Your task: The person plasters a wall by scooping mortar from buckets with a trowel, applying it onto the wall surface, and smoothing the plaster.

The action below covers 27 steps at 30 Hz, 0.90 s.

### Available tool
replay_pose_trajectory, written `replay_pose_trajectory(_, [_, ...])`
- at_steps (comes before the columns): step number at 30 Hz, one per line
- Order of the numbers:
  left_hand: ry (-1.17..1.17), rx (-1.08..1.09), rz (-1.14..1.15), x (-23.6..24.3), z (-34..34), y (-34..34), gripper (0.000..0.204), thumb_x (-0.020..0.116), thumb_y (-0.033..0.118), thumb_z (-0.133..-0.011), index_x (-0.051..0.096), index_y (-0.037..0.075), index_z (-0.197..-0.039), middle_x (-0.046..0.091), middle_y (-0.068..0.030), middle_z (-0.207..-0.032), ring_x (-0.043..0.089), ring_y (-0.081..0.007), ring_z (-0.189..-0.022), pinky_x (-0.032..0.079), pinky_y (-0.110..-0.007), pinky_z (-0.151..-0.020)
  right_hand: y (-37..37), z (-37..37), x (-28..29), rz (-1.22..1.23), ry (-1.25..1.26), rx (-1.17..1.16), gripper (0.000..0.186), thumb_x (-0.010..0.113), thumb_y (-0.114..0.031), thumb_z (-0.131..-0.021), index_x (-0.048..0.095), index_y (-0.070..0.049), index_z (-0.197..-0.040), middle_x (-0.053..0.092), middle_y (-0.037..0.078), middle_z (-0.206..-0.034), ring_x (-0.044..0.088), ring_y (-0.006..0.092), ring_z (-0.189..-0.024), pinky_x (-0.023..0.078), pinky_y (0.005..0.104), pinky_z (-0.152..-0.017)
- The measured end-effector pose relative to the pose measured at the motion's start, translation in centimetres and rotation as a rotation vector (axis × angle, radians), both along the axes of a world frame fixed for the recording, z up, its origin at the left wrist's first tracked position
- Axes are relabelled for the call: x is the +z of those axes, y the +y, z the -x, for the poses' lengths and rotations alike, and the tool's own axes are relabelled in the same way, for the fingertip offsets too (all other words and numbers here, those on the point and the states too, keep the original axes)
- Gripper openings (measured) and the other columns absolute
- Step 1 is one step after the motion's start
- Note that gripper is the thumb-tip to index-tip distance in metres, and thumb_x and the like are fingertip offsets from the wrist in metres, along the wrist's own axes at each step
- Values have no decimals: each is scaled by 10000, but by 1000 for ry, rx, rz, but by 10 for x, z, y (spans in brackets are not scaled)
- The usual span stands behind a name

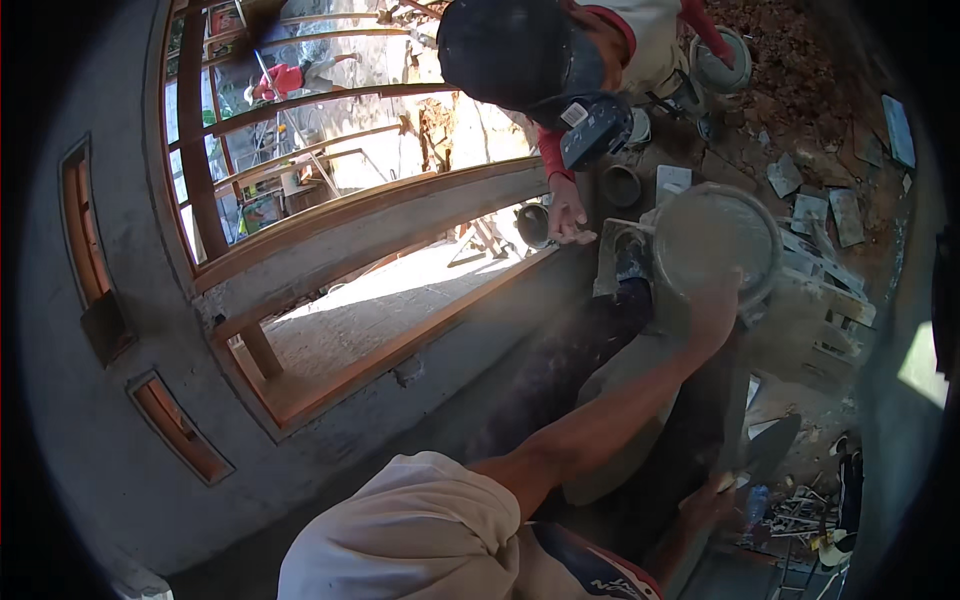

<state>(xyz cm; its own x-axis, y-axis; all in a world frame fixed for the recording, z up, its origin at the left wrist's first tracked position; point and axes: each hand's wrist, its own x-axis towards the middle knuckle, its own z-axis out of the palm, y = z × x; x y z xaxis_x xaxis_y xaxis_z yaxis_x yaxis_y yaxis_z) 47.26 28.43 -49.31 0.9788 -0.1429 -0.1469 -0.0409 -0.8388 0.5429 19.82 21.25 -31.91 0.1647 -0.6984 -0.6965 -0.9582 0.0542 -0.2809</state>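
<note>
1. The grey bucket (772, 262) stands just beyond the person's knees, to the right of the low wall (455, 385).
2. As far as the work can be judged, the filling looks done: grey mix (705, 225) covers the view inside the bucket, though its depth cannot be told.
3. Left over, on the same judgement, is the using up of that mix; the wall is grey all along, with a rough chipped patch (408, 374) below the window frame (390, 345).
4. The bucket's round mouth faces up toward the head; being round, it shows no long axis across the mouth.
5. The left hand (714, 305) is at the bucket's near rim, its arm stretched forward and to the right. I cannot tell whether its fingers are curled over the rim or loose.
6. The right hand (712, 500) is a blur, low and near what is probably a trowel (776, 445), whose long axis runs forward and to the right; whether the fingers close on it cannot be told.
7. A co-worker's hand (568, 212) hangs with fingers spread, apart from the bucket, on its left.
</note>
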Motion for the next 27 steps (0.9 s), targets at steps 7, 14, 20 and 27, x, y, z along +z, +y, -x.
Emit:
replay_pose_trajectory(7, [331,-601,85,28,72,-62,241,591,193,-934,702,31,-1074,704,-199,-845,689,-390,-812,537,-498,-741,53,-11,-1,-32,-12,-327,224,642,-163,-897,491,-12,-829,468,21,-717,468,142,-638,412,366,-596])
replay_pose_trajectory(14, [877,-578,33,-11,157,-196,469,553,408,-945,714,-17,-828,676,-267,-829,653,-460,-852,485,-510,-816,44,6,20,-18,-21,-945,165,657,-146,-857,564,-11,-843,574,33,-732,517,126,-646,435,316,-619])
replay_pose_trajectory(20, [904,-806,88,-44,186,-212,493,559,400,-944,696,-35,-759,662,-268,-756,642,-472,-799,474,-518,-762,67,30,9,-47,-2,-1138,139,648,-127,-867,569,-20,-827,580,16,-739,545,112,-640,455,302,-596])
replay_pose_trajectory(27, [1000,-1065,-157,-64,198,-177,436,512,374,-947,721,-3,-1013,692,-272,-1074,638,-465,-1046,479,-521,-946,49,18,4,-89,-71,-1312,143,646,-126,-877,568,-17,-829,579,24,-723,557,105,-627,482,294,-597])
